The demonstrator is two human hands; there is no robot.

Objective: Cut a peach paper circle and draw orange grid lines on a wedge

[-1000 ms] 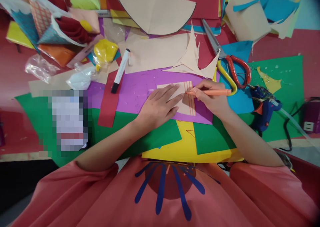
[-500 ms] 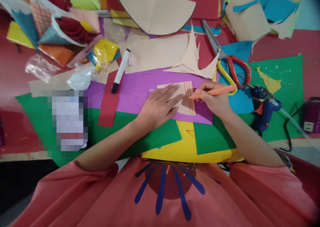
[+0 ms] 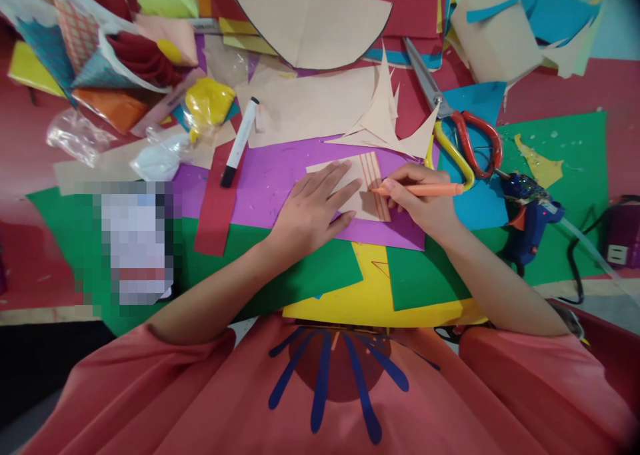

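Note:
My left hand (image 3: 320, 205) lies flat with its fingers outstretched over a small beige piece of paper (image 3: 354, 168), pressing it against a purple sheet (image 3: 273, 158). Orange lines run down the right part of the beige piece. An orange marker (image 3: 433, 189) is pinched in my right hand (image 3: 423, 198), its tip touching the paper among those lines. Left of my hands, a white marker with a black cap (image 3: 241, 141) lies across a red paper strip (image 3: 215, 211).
Red-and-yellow-handled scissors (image 3: 463, 121) and a blue glue gun (image 3: 533, 225) lie to the right. Beige paper scraps (image 3: 383, 118) sit just beyond my hands. At left are a pixelated phone-like object (image 3: 137, 241) and a yellow bagged lump (image 3: 209, 101). Green sheets (image 3: 440, 278) lie nearest me.
The beige piece has turned slightly and shifted up and left under my left hand. My right hand has moved a little left, and the marker's back end has swung down.

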